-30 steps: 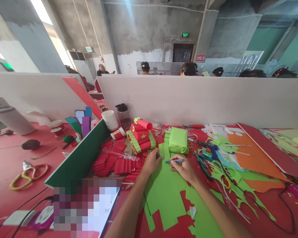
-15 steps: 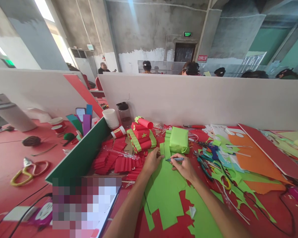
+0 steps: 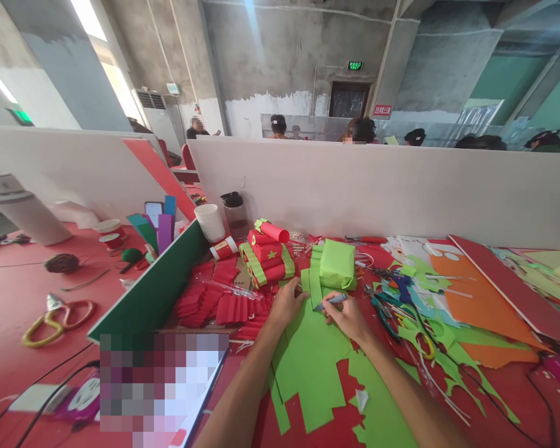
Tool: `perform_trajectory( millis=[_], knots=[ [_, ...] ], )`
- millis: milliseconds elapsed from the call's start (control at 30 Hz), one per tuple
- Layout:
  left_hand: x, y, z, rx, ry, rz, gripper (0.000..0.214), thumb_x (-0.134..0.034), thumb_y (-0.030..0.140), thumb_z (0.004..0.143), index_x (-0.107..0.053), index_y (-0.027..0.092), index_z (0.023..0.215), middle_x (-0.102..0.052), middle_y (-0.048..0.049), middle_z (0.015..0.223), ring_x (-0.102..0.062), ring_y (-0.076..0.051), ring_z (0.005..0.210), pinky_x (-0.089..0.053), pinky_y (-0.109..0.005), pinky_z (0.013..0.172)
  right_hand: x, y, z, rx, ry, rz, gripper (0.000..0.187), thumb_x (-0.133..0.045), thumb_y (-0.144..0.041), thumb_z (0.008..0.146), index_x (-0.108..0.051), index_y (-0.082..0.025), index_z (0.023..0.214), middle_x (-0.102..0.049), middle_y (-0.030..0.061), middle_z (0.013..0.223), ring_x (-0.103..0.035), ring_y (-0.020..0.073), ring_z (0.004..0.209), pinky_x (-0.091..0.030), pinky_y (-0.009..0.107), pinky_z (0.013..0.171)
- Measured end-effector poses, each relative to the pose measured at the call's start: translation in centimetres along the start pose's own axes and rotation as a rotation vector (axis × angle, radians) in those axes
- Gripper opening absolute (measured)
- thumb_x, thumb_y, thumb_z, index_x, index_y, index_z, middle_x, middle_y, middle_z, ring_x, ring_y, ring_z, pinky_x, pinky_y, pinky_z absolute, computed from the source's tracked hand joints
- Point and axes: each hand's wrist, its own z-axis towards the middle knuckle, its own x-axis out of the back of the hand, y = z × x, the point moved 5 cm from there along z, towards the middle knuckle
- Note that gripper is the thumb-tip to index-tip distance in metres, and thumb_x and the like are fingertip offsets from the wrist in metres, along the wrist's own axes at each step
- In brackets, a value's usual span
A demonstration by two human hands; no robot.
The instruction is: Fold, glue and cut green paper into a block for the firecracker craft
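Observation:
A large sheet of bright green paper (image 3: pixel 308 354) with jagged cut edges lies under both hands. My left hand (image 3: pixel 287 305) bears down near its top edge, fingers bent in against a narrow green paper strip (image 3: pixel 314 287) lying on the sheet. In my right hand (image 3: pixel 348 316) is a grey-blue marker pen (image 3: pixel 332 301), its tip touching the green paper just by the strip's lower end. A dark line shows along the strip's left side. Right behind sits a green paper-wrapped block (image 3: pixel 337 264), with small green rolls at its left.
Red paper rolls with green bands (image 3: pixel 268 258) and folded red paper (image 3: pixel 233 308) lie left, beside a green board (image 3: pixel 154 280). Pliers (image 3: pixel 386 316), scissors and green scraps spread right, before orange paper (image 3: pixel 476 298). A phone or tablet screen (image 3: pixel 200 379) is front left.
The pen tip has moved slightly down toward me, and a dark line now shows beside the strip. My left hand stays in place.

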Motion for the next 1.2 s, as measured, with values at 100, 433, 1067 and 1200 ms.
perform_trajectory(
  millis=[100, 433, 1067, 1200],
  knots=[
    [0.02, 0.15, -0.05, -0.008, -0.009, -0.006, 0.015, -0.064, 0.020, 0.080, -0.049, 0.021, 0.079, -0.062, 0.0021, 0.071, -0.057, -0.015, 0.064, -0.035, -0.022, 0.058, 0.08, -0.05, -0.01, 0.003, 0.005, -0.006, 0.032, -0.061, -0.052, 0.081, -0.067, -0.021, 0.084, -0.070, 0.0046, 0.075, -0.069, 0.0230, 0.069, -0.059, 0.031, 0.057],
    [0.06, 0.13, 0.01, 0.007, -0.010, -0.006, 0.015, -0.064, 0.023, 0.080, -0.049, 0.020, 0.080, -0.061, 0.0017, 0.071, -0.056, -0.015, 0.064, -0.035, -0.023, 0.058, 0.11, 0.11, -0.15, -0.002, -0.024, -0.044, 0.030, -0.059, -0.050, 0.083, -0.066, -0.021, 0.081, -0.070, 0.0038, 0.071, -0.068, 0.0212, 0.057, -0.052, 0.029, 0.052],
    [0.36, 0.32, 0.00, 0.008, 0.007, -0.022, 0.015, -0.064, 0.023, 0.080, -0.049, 0.021, 0.077, -0.062, 0.0017, 0.070, -0.056, -0.015, 0.063, -0.037, -0.024, 0.059, 0.18, 0.38, -0.20, -0.011, -0.029, -0.009, 0.030, -0.059, -0.050, 0.083, -0.064, -0.020, 0.080, -0.065, 0.0003, 0.064, -0.060, 0.0156, 0.047, -0.047, 0.025, 0.043],
    [0.89, 0.67, 0.03, -0.007, 0.048, -0.037, 0.016, -0.061, 0.025, 0.081, -0.048, 0.021, 0.073, -0.060, 0.0017, 0.069, -0.054, -0.015, 0.063, -0.037, -0.024, 0.059, 0.17, -0.11, -0.25, 0.021, -0.003, 0.071, 0.035, -0.061, -0.054, 0.083, -0.064, -0.019, 0.086, -0.065, 0.0028, 0.070, -0.066, 0.0192, 0.064, -0.056, 0.027, 0.050]
  ],
)
